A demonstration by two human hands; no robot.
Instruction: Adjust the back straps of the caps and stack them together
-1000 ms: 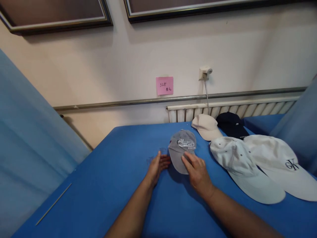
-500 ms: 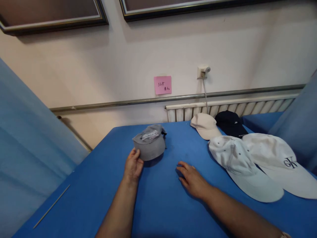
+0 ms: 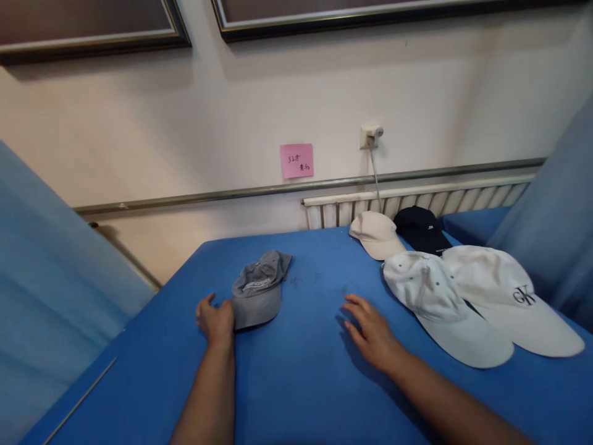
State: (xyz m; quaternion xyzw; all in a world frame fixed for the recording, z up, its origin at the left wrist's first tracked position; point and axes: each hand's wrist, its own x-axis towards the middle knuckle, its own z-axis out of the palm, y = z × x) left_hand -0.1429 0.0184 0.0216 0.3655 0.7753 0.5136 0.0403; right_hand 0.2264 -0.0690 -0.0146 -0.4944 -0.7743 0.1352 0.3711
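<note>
A grey baseball cap (image 3: 257, 290) with pale lettering rests on the blue surface, its brim towards me. My left hand (image 3: 215, 318) is at the left edge of that brim. Its fingers are apart, and the thumb side meets or nearly meets the brim; I cannot tell which. My right hand (image 3: 370, 330) hovers low over the blue surface, fingers spread and holding nothing. To its right lie a pale, almost white cap (image 3: 430, 296) and, overlapping it, a white cap with dark letters (image 3: 500, 278). Behind them are a cream cap (image 3: 377, 232) and a black cap (image 3: 419, 225).
The blue-covered table (image 3: 301, 377) meets a wall with a metal rail (image 3: 222, 196) and a radiator (image 3: 319, 213). A pink note (image 3: 296, 161) and a plugged socket (image 3: 369, 137) are above. Blue curtains (image 3: 55, 296) hang at both sides. A thin stick (image 3: 81, 400) lies at left.
The grey cap, earlier pinched in my left hand, has come down to the left onto the table. My left hand has let go and shifted left. The view has swung slightly.
</note>
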